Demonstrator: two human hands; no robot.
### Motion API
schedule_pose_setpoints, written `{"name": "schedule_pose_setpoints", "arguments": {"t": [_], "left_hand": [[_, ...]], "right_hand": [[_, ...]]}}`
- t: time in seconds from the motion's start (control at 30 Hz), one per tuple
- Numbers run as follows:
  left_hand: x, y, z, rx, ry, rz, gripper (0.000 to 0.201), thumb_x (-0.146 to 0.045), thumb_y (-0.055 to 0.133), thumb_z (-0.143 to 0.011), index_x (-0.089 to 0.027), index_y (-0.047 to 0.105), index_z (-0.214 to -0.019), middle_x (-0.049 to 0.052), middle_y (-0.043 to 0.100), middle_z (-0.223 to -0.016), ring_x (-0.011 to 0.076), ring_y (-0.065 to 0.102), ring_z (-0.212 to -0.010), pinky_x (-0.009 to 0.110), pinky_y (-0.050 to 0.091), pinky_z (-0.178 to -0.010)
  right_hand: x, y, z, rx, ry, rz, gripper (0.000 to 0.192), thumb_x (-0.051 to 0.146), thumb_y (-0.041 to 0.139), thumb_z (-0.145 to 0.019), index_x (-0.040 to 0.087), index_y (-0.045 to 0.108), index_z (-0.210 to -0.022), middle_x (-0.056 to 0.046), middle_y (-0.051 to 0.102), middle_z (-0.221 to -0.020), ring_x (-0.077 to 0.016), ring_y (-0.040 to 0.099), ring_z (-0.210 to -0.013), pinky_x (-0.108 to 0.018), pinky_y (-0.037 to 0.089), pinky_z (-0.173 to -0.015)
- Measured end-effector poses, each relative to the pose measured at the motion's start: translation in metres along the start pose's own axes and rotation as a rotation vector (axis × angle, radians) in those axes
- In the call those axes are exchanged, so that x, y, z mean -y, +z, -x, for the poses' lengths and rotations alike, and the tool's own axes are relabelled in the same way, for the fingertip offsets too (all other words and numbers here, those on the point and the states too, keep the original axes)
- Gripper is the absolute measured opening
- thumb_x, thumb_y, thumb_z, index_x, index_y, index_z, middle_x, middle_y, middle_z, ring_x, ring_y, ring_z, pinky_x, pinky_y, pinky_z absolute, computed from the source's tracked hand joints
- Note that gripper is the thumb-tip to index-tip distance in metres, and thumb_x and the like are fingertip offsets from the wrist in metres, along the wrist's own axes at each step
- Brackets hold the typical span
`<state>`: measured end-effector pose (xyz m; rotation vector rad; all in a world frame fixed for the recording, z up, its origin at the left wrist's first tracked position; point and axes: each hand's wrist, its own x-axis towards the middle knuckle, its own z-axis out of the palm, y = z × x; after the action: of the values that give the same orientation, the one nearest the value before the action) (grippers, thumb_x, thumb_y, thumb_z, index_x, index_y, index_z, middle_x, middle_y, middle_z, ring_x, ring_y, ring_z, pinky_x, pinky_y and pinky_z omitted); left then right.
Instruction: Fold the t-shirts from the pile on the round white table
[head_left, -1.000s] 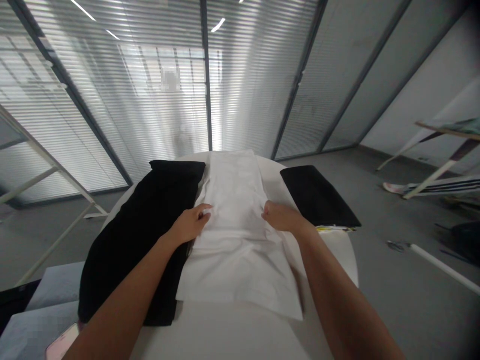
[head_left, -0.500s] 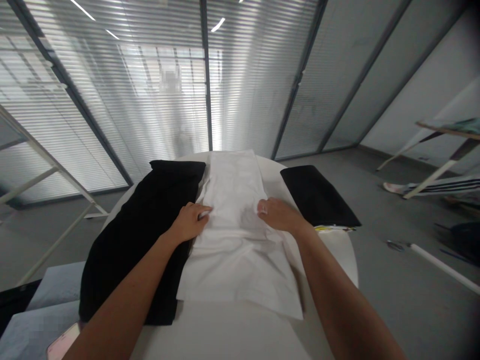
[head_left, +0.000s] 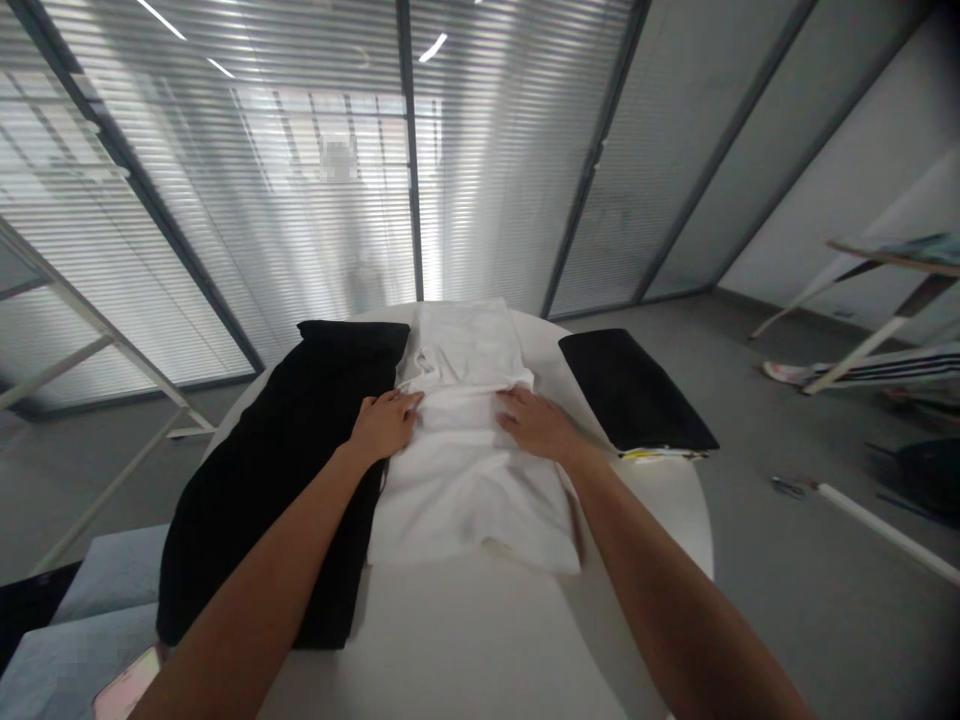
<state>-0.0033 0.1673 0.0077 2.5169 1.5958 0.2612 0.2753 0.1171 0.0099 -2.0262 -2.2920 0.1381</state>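
A long white folded garment lies across the round white table, its kind unclear. A fold crosses its middle and creases run through both halves. On its left edge rests my left hand, fingers stretched out over the cloth near the fold. My right hand lies on the right edge at about the same height, with fingers and thumb apart on the fabric. The near hem is slightly curled up. To the left, close to my left hand and under my forearm, a large black garment is spread in a folded shape.
A folded black cloth item lies on the table's right side, over something with white and yellow edges. A phone and grey-blue cushions are at lower left. A white metal frame stands left, a wooden-topped table far right.
The near hem of the white garment has shifted away from me, and a fold has formed across its middle. My hands moved slightly forward and their fingers have loosened from the garment's edges.
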Motion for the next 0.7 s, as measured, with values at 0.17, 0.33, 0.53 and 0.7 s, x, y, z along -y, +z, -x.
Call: {"name": "schedule_pose_setpoints", "arguments": {"t": [0.17,0.33,0.53,0.7], "left_hand": [[-0.005,-0.007,0.009,-0.114,-0.058,-0.032,0.047,-0.027,0.04,-0.09,-0.025,0.052,-0.136,0.011,0.059,-0.133,0.027,0.049,-0.126,0.043,0.034,-0.103],[-0.015,-0.025,0.026,-0.016,-0.28,-0.065,0.053,-0.044,0.041,-0.09,-0.017,0.048,-0.134,0.018,0.067,-0.111,0.0339,0.061,-0.105,0.046,0.042,-0.089],[-0.023,-0.017,0.028,0.022,-0.126,-0.157,0.054,-0.041,0.044,-0.087,-0.022,0.047,-0.138,0.017,0.063,-0.116,0.0355,0.056,-0.11,0.047,0.042,-0.089],[-0.024,-0.015,0.028,0.046,-0.139,-0.16,0.053,-0.037,0.041,-0.089,-0.023,0.045,-0.14,0.018,0.063,-0.115,0.0356,0.058,-0.109,0.047,0.043,-0.088]], "right_hand": [[0.011,-0.012,0.003,-0.124,0.071,0.051,0.041,0.037,0.037,-0.097,0.024,0.051,-0.133,-0.01,0.05,-0.139,-0.0263,0.048,-0.125,-0.039,0.037,-0.102],[0.019,-0.027,0.013,-0.017,0.358,0.038,0.039,0.034,0.034,-0.095,0.014,0.053,-0.122,-0.019,0.062,-0.117,-0.0301,0.061,-0.107,-0.04,0.046,-0.087],[0.01,-0.016,0.009,0.079,0.322,-0.035,0.038,0.023,0.036,-0.093,0.012,0.047,-0.128,-0.021,0.064,-0.115,-0.0293,0.061,-0.109,-0.037,0.045,-0.088],[0.002,-0.015,0.0,0.014,0.291,-0.157,0.038,0.02,0.036,-0.092,0.011,0.045,-0.128,-0.02,0.063,-0.117,-0.0274,0.062,-0.108,-0.033,0.044,-0.088]]}}
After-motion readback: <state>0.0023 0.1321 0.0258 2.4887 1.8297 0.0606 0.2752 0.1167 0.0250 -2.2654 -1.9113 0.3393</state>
